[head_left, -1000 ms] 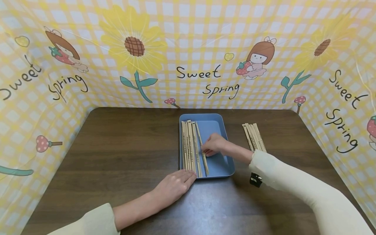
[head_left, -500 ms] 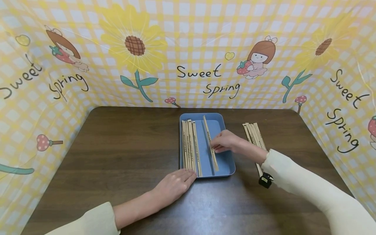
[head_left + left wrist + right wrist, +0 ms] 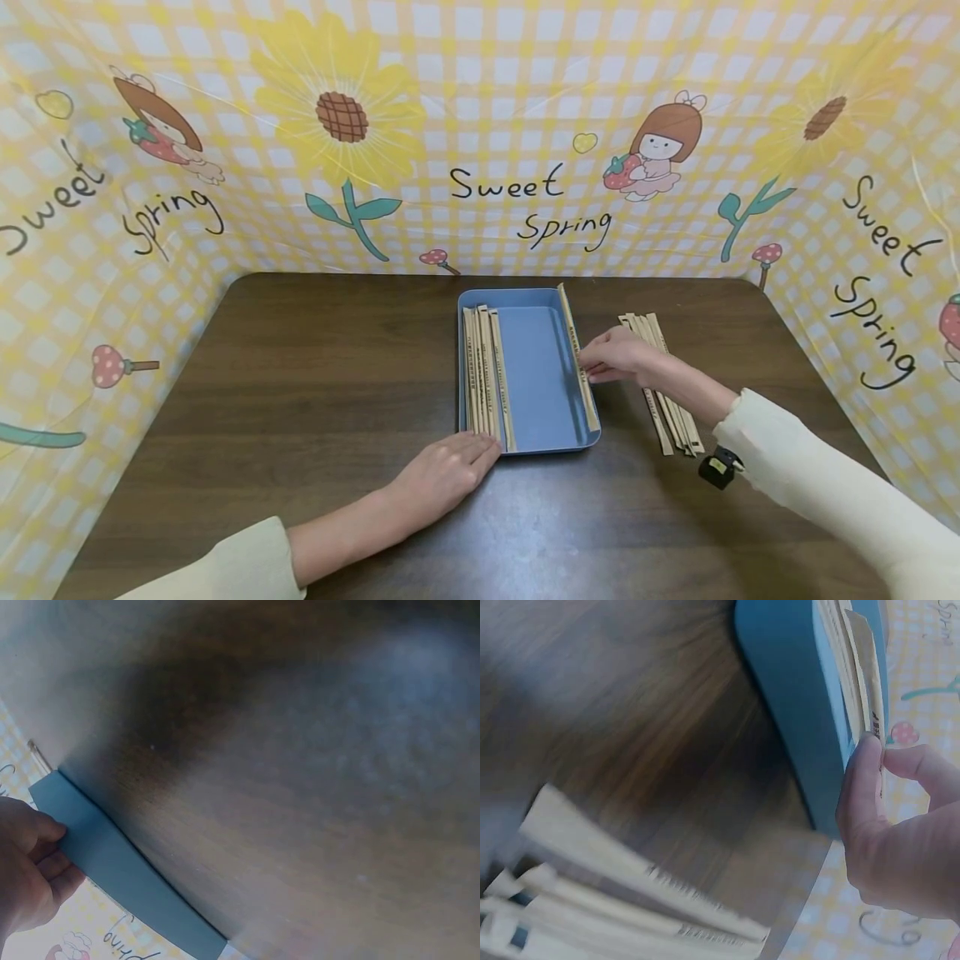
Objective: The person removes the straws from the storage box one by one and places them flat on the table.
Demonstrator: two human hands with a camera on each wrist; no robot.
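My right hand (image 3: 617, 353) pinches one slim paper-wrapped straw (image 3: 576, 350) over the right rim of the blue tray (image 3: 543, 379). Thumb and fingertips hold the straw near its middle, as the right wrist view also shows. At the tray's near left corner my left hand (image 3: 448, 472) grips the front wall; the left wrist view shows its fingers (image 3: 51, 829) at that blue wall. Several more wrapped straws (image 3: 483, 375) lie lengthwise along the tray's left side, their near ends partly hidden by the left hand. The bottom of the tray shows bare to their right.
Another bunch of wrapped straws (image 3: 678, 421) lies on the brown wooden table (image 3: 337, 358) right of the tray, partly under the right forearm. A yellow checked cloth (image 3: 495, 100) with printed flowers and lettering stands around the back and sides.
The right hand has carried its straw rightward, from beside the row in the tray to above the right rim. The left hand and the tray have stayed in place.
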